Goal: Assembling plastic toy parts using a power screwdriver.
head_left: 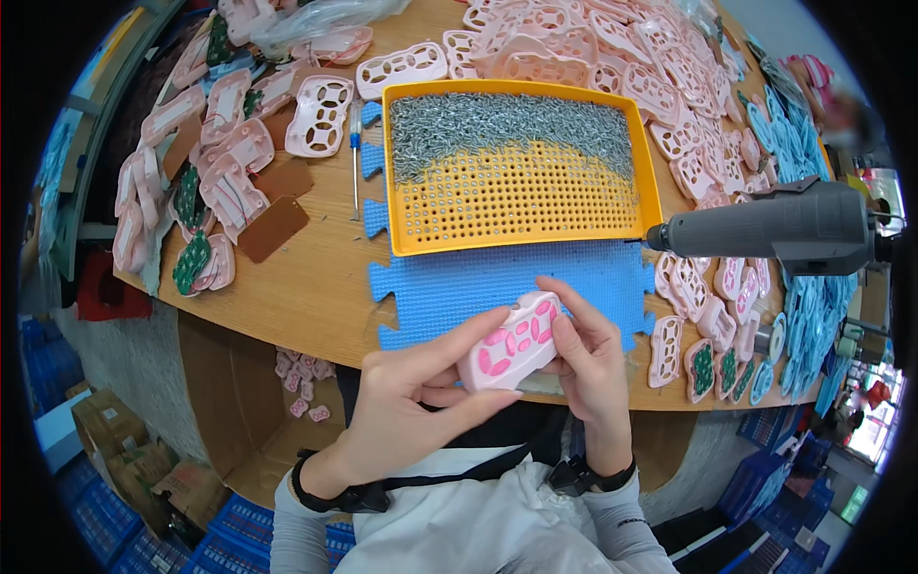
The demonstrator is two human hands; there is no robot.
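Above the near edge of the blue foam mat (449, 306), the pink case (514, 346) is held tilted, its darker pink buttons (495, 364) facing you. An uneven pinch could let the case slip; lopsided thumb pressure could shift any unfastened part. Whether the shell is fastened cannot be told. Your left hand (402, 387) is partly closed, gripping the left end between thumb and forefinger. Your right hand (598, 368) is partly closed on the right end, forefinger reaching to the far edge. Beyond, the yellow tray (516, 244) holds loose screws (507, 124); a grey power screwdriver (775, 230) points toward its near right corner.
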